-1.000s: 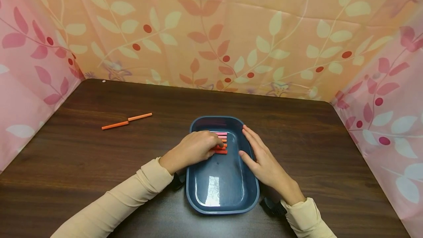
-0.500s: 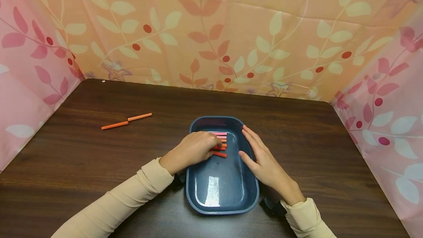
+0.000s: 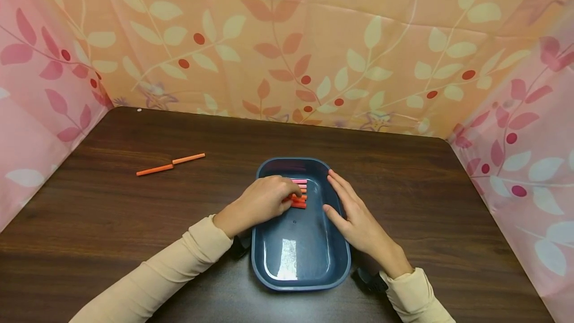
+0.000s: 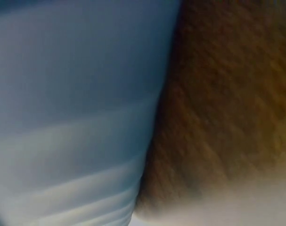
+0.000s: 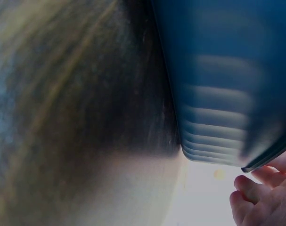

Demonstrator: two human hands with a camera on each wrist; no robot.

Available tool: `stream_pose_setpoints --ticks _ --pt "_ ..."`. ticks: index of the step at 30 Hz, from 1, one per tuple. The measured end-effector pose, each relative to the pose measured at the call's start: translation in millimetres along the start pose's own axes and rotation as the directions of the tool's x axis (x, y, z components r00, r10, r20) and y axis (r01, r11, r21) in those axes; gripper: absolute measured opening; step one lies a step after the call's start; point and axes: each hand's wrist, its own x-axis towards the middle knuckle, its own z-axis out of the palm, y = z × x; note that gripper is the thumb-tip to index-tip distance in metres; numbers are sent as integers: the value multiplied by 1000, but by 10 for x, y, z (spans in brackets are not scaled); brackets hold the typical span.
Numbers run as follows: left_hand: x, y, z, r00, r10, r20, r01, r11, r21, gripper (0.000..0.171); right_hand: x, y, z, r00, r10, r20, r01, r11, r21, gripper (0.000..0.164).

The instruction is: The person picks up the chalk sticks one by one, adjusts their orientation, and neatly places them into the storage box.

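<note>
The left hand (image 3: 264, 199) bends its fingers down over a row of thin sticks. Their tips are partly hidden, so I cannot tell whether they pinch a stick or only rest on the row. Directly under and just beyond these fingers lie the sticks: a pink stick (image 3: 299, 181) is farthest from the person, then a paler pink one, then orange ones, with a red stick (image 3: 299, 206) nearest. They lie side by side, crosswise on the floor of a dark blue bin (image 3: 309, 253), their left ends covered by the hand.

Across the bin from that grip, the right hand (image 3: 356, 221) holds nothing in its fingers; they are extended along the right rim, with the thumb set apart from them at the inner side. Nearer the person than the left hand, the bin floor shows a bright reflection.

Beyond the left hand and well to its left, an orange stick (image 3: 154, 170) and a lighter orange stick (image 3: 189, 158) lie nearly end to end on the dark wooden table (image 3: 112, 223). Behind both hands come cream sleeves (image 3: 148, 283). Farthest out, past the table's far edge, hangs a peach cloth (image 3: 287, 64) printed with leaves.
</note>
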Motion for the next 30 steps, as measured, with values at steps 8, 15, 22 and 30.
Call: stream_pose_setpoints --ticks 8,15,22,30 --pt "-1 -26 -33 999 46 -19 -47 998 -47 24 1 -4 -9 1000 2 4 -2 1000 -2 67" --pt "-9 -49 -89 998 55 -20 -57 992 -115 26 5 -14 -13 1000 1 9 -1 1000 -4 67" --pt "-49 -99 -151 998 47 -39 -52 987 -149 34 7 -14 -8 1000 3 15 -3 1000 -1 67" --pt "-115 -148 -289 995 -6 -97 -7 991 -136 29 7 -13 -7 1000 5 10 -5 1000 1 67"
